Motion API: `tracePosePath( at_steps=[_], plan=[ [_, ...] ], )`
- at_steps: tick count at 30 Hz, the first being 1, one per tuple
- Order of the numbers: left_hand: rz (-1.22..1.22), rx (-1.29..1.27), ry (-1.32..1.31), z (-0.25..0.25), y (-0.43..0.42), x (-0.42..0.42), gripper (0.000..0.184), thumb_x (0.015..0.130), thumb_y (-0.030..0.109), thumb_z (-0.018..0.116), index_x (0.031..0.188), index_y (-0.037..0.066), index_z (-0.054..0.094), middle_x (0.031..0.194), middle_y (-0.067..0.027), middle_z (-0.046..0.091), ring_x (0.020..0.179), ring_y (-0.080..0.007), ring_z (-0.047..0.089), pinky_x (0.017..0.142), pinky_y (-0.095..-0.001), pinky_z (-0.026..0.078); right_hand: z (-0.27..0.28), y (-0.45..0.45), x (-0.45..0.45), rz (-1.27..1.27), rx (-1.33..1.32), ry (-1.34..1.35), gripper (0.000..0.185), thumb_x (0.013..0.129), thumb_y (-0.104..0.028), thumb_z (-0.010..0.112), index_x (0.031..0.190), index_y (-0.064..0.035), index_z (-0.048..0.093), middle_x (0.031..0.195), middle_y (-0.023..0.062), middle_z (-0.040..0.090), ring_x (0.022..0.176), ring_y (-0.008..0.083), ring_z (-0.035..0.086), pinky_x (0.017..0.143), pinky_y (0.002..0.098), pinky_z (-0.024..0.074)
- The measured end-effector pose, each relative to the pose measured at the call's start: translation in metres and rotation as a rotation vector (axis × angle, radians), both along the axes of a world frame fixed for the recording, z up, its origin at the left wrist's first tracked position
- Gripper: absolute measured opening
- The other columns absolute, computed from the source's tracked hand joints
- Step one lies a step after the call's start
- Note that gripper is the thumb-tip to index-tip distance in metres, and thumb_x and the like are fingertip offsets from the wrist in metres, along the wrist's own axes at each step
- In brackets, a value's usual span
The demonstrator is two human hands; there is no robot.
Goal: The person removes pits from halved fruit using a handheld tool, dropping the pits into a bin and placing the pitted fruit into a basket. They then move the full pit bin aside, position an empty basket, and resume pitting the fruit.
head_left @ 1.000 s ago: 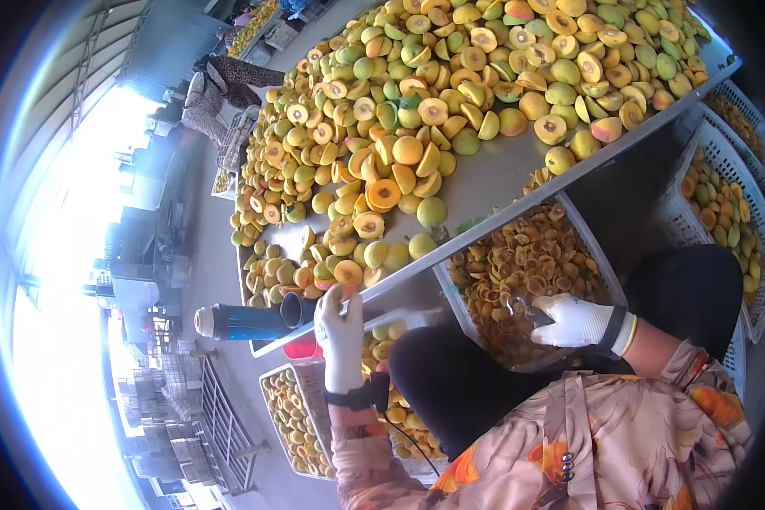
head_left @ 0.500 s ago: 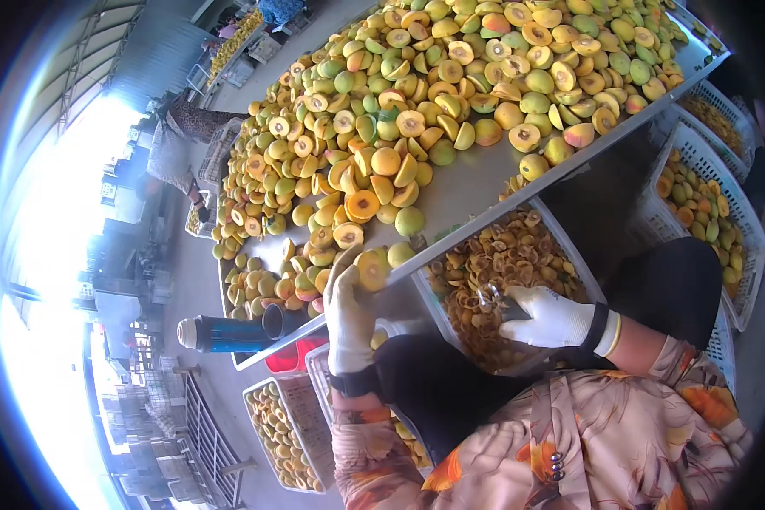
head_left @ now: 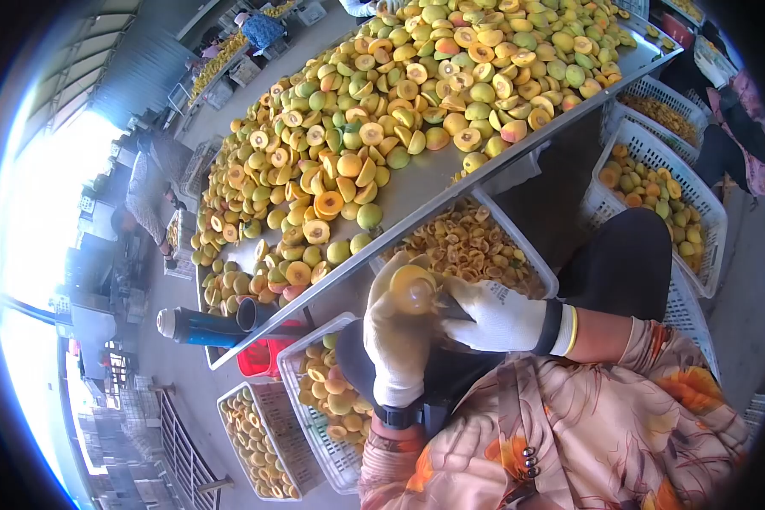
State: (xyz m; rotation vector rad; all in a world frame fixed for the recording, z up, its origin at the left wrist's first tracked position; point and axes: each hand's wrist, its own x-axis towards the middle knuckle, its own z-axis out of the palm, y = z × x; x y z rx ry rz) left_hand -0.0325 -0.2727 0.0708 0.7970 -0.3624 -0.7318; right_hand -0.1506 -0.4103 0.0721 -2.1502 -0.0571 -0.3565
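Observation:
My left hand [head_left: 397,344], in a white glove, is closed around a yellow peach half [head_left: 411,289], its cut face turned up. Against the right side of that half is my right hand [head_left: 500,317], also gloved, its fingers wrapped round a small metal tool [head_left: 452,308] that is mostly hidden and blurred. Both hands meet above my lap. Just beyond them a crate [head_left: 520,244] holds brown-orange peach scraps. Cut peaches [head_left: 348,166] are heaped on the metal table [head_left: 438,170] in front of me.
The table's raised rim [head_left: 484,172] runs diagonally before me. A blue flask [head_left: 200,327] lies at its left corner. Crates of peach halves stand at left [head_left: 282,374] and right [head_left: 718,229], beside a red bucket [head_left: 259,361]. Other people work nearby, one at left [head_left: 147,191].
My left hand has brought the peach half from the table edge towards my lap. My right hand has moved left from over the scrap crate to meet it. The view has shifted.

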Motion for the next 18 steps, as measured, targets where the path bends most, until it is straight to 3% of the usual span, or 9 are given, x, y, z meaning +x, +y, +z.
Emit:
tracePosePath(
  at_steps=[2, 5, 8, 11, 12, 18],
  plan=[
    [-0.019, -0.051, 0.023, 0.005, 0.002, -0.006, 0.062, 0.092, 0.026, 0.056, 0.144, -0.005, 0.047, 0.138, -0.0242, 0.058, 0.121, -0.0386, 0.06, 0.108, -0.0499, 0.045, -0.003, 0.003, -0.007, -0.028, -0.101, -0.047, 0.014, 0.097, -0.015, 0.058, 0.108, -0.0056, 0.058, 0.097, 0.0119, 0.068, 0.077, 0.0318, 0.07, 0.072, 0.0394, 0.0536],
    [0.014, -0.071, -0.04, 0.017, 0.003, -0.016, 0.064, 0.087, 0.022, 0.06, 0.143, -0.006, 0.047, 0.139, -0.0234, 0.057, 0.123, -0.039, 0.059, 0.108, -0.0503, 0.046, -0.011, 0.017, -0.012, -0.119, 0.105, -0.12, 0.012, 0.099, -0.013, 0.053, 0.107, -0.0058, 0.059, 0.094, 0.0115, 0.068, 0.074, 0.0312, 0.069, 0.069, 0.039, 0.0535],
    [-0.015, -0.094, -0.103, 0.019, 0.007, -0.017, 0.064, 0.083, 0.016, 0.065, 0.141, -0.006, 0.049, 0.14, -0.0217, 0.056, 0.125, -0.0365, 0.059, 0.108, -0.0483, 0.047, -0.006, 0.015, -0.013, -0.093, -0.007, -0.096, 0.014, 0.098, -0.014, 0.057, 0.107, -0.0048, 0.06, 0.093, 0.0122, 0.069, 0.076, 0.0324, 0.07, 0.069, 0.0398, 0.0544],
    [0.0, 0.136, -0.101, 0.025, 0.012, -0.017, 0.065, 0.087, 0.015, 0.066, 0.145, -0.007, 0.047, 0.146, -0.0221, 0.052, 0.126, -0.0306, 0.058, 0.102, -0.0411, 0.051, -0.009, 0.018, -0.012, -0.084, -0.109, -0.101, 0.028, 0.09, -0.017, 0.071, 0.108, -0.0009, 0.057, 0.08, 0.0207, 0.068, 0.072, 0.0412, 0.069, 0.062, 0.0467, 0.0527],
    [0.068, 0.112, -0.1, 0.022, 0.009, -0.02, 0.056, 0.092, 0.021, 0.067, 0.139, -0.006, 0.052, 0.141, -0.0207, 0.056, 0.121, -0.0286, 0.061, 0.1, -0.0389, 0.052, -0.008, 0.021, -0.012, -0.098, -0.112, -0.096, 0.032, 0.088, -0.018, 0.074, 0.108, -0.0001, 0.056, 0.077, 0.0224, 0.068, 0.071, 0.0429, 0.068, 0.061, 0.0482, 0.0524],
    [0.216, 0.171, -0.17, 0.013, 0.001, -0.026, 0.045, 0.101, 0.034, 0.062, 0.127, -0.004, 0.058, 0.122, -0.0174, 0.067, 0.106, -0.0258, 0.067, 0.092, -0.0352, 0.054, -0.01, 0.033, -0.006, -0.163, 0.014, -0.108, 0.031, 0.089, -0.018, 0.072, 0.109, 0.0, 0.057, 0.084, 0.0219, 0.07, 0.074, 0.0412, 0.069, 0.063, 0.0471, 0.0533]
  ],
)
